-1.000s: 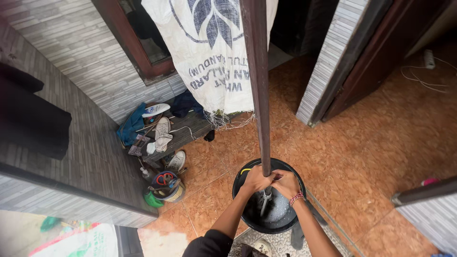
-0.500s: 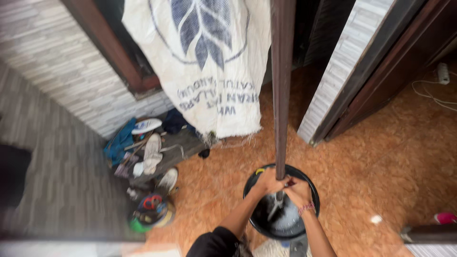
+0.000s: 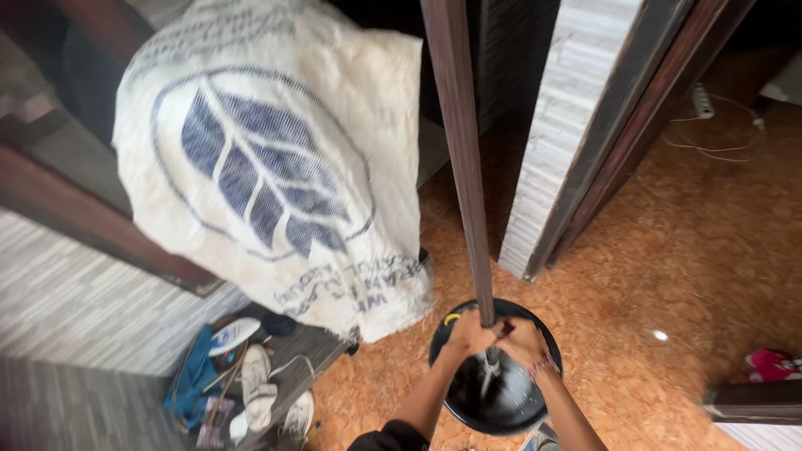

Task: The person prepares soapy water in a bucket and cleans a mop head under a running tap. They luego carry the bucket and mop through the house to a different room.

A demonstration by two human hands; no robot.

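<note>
So, well off to the left of the hands there's a white sack (image 3: 276, 175) with a blue leaf print, shoes (image 3: 251, 376) below it. Left hand (image 3: 468, 334) is wrapped tight around the dark pole (image 3: 464, 167), right hand (image 3: 520, 341) clamped on just beside it, both low over the black round base (image 3: 455, 392).

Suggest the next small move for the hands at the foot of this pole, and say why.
Probably keep turning the pole into the round black base. The left hand and right hand both grip its lower end just above the base's centre, and the joint itself is hidden, so I cannot tell whether it is seated.
</note>
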